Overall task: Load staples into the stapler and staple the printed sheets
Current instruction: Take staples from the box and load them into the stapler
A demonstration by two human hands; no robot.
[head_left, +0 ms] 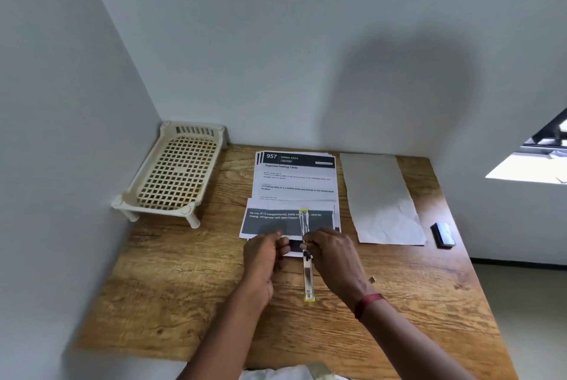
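Observation:
A slim metal stapler [307,275] with yellow-green ends lies swung fully open in a straight line, its far half over the printed sheets [294,183] and its near half on the wooden table [190,281]. My right hand [333,252] pinches the stapler at its hinge. To the left of the hinge, my left hand [264,257] has its fingers curled on the near edge of the sheets; what it holds, if anything, is hidden. A small dark staple box [442,235] sits at the right edge of the table.
A cream plastic rack [171,174] stands in the back left corner. A blank crumpled sheet [380,198] lies right of the printed stack. A small brass-coloured bit [372,280] lies by my right wrist. White walls close the left and back sides.

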